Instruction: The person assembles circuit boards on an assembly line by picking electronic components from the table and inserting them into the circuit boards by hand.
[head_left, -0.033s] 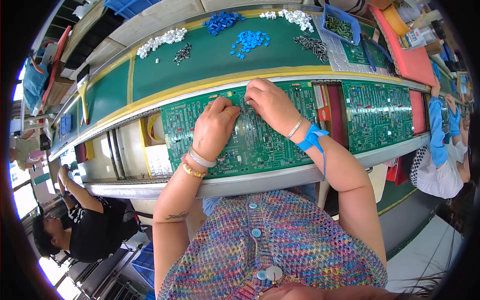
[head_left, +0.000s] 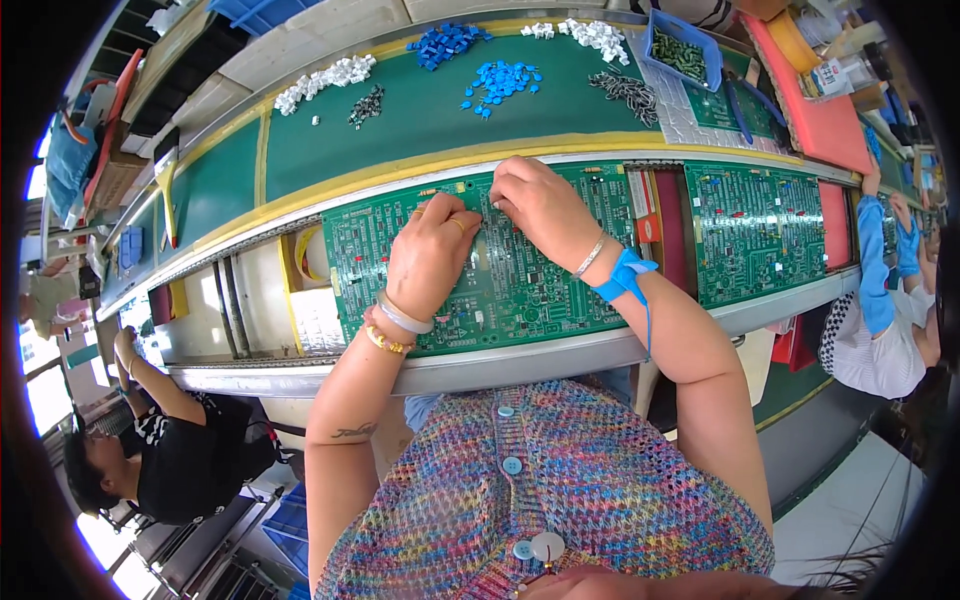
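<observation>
A large green circuit board [head_left: 530, 290] lies in the metal rails in front of me, set with many small parts. Over its left half, my left hand [head_left: 433, 248] has its fingers bent and pinched together near the board's far edge. Close beside it on the right, my right hand [head_left: 543, 208] also pinches, its fingertips low over the board. Whatever either pinch holds is too small or too covered to name. A blue wrist strap [head_left: 627, 278] circles my right wrist, its cord hanging down.
Beyond the rail, a green bench [head_left: 400, 140] carries heaps of blue discs [head_left: 500, 85], blue blocks [head_left: 445, 45], white connectors [head_left: 595, 40] and dark metal parts [head_left: 628, 95]. A blue bin [head_left: 684, 50] and pliers [head_left: 740, 110] lie right. Another board [head_left: 755, 235] sits rightward. Co-workers flank me.
</observation>
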